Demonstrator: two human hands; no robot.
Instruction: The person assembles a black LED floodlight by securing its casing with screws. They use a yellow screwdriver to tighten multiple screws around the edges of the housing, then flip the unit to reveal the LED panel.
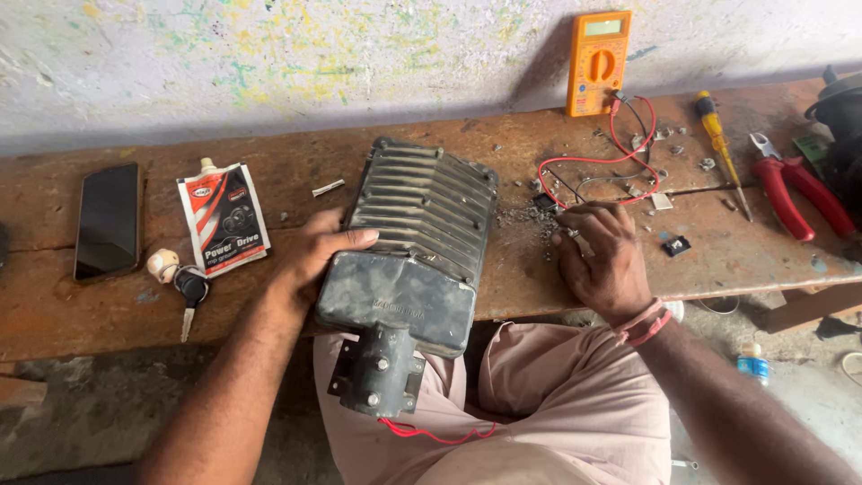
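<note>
While hands rest, multimeter (598,61), pliers (796,190) nearby

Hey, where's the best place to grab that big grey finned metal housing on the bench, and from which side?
Probably by its two long sides, coming from above. The grey finned housing lies fins-up, tilted off the wooden bench edge toward the lap. The left hand already rests on its left side; the right hand is off it, by small parts. The narrow bracket end overhangs, giving a second hold from below.
</note>
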